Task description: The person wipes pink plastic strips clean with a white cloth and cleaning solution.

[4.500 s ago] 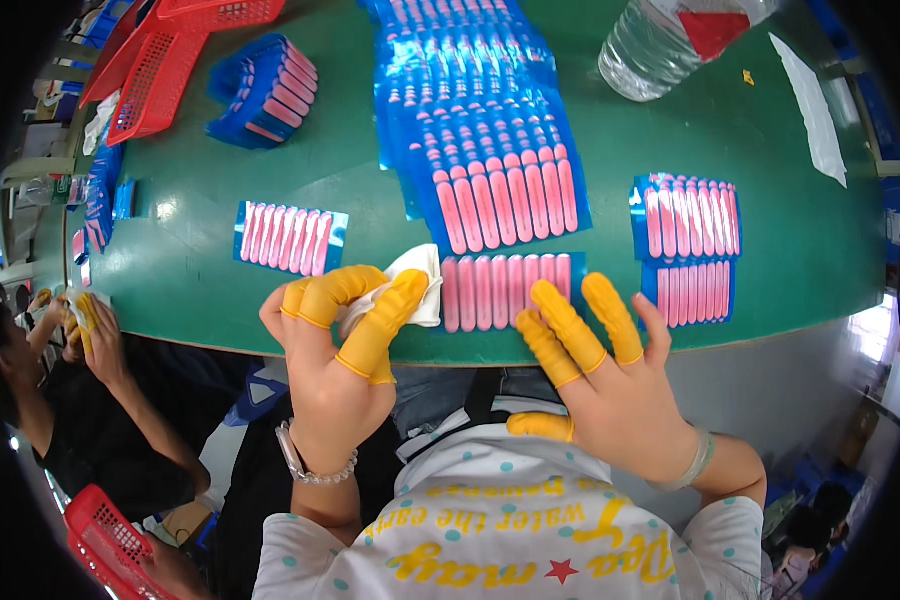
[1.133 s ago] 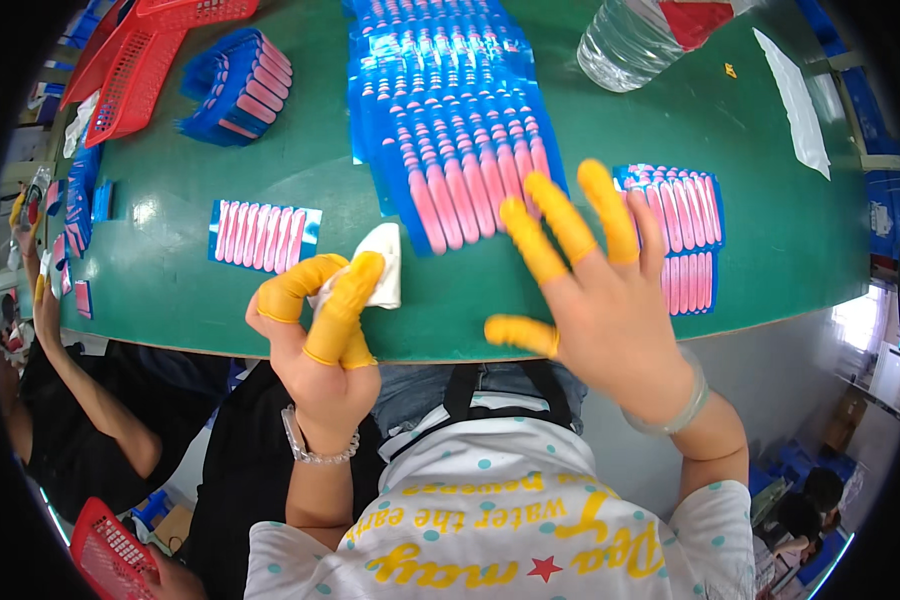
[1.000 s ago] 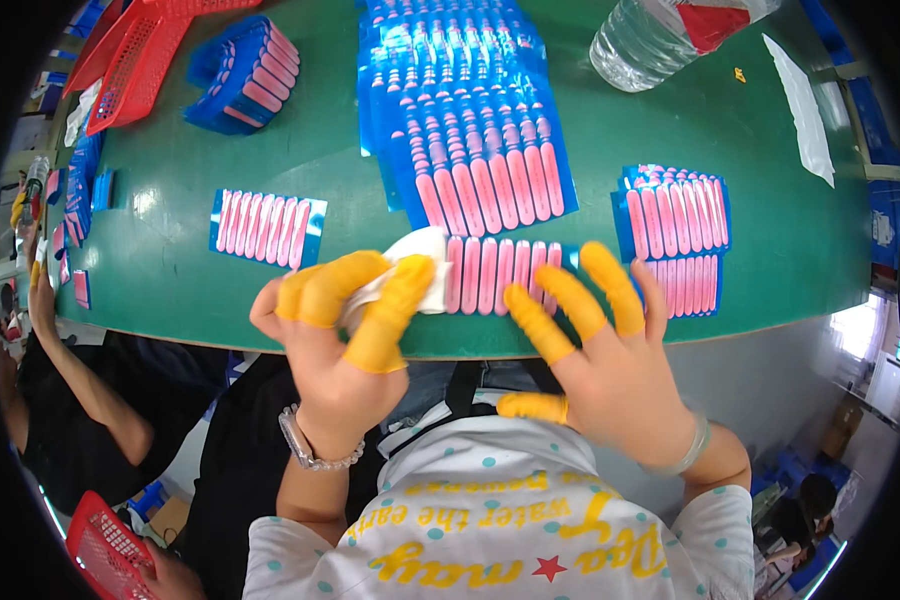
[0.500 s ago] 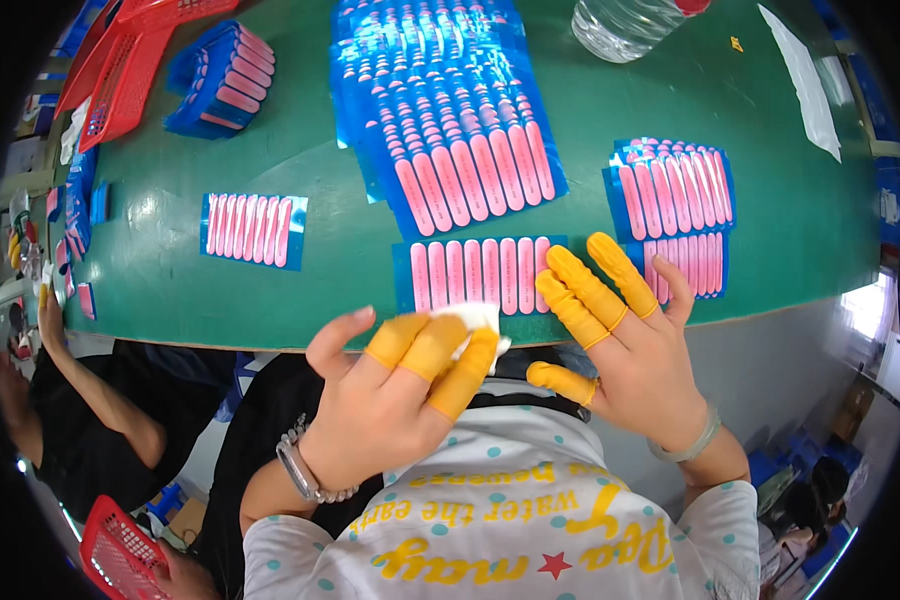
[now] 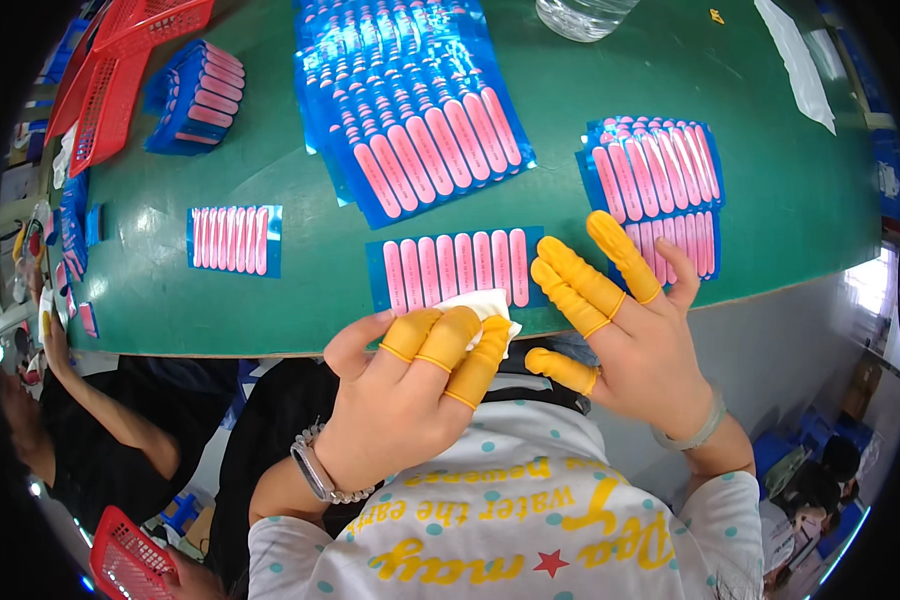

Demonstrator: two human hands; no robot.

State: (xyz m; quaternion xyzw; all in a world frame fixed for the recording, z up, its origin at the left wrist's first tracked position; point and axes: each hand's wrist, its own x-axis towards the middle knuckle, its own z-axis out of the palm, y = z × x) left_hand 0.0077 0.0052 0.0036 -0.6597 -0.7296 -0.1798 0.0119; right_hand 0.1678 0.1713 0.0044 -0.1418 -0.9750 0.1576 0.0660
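Close to the table's front edge lies a blue film sheet (image 5: 378, 275) bearing a row of pink, round-ended strips (image 5: 450, 265). My left hand (image 5: 395, 405), with yellow finger cots on several fingers, pinches a folded white wipe (image 5: 488, 303) against the lower edge of this sheet. The wipe covers the bottom ends of some strips. My right hand (image 5: 635, 340), also in yellow finger cots, is spread, its fingertips at the sheet's right end and its thumb apart near the table edge. Nothing is gripped in it.
A large stack of similar sheets (image 5: 410, 130) lies beyond, smaller stacks (image 5: 655, 175) to the right. Leftward are a single sheet (image 5: 235, 240), a curled bundle (image 5: 200, 95) and red baskets (image 5: 115, 105). A clear water container (image 5: 585, 15) stands far back. Another person's arm (image 5: 110, 395) is at left.
My left hand and the wipe have moved right along the sheet's lower edge. The fingers of my right hand have slid slightly outward, uncovering the last strip. The whole view has shifted a little.
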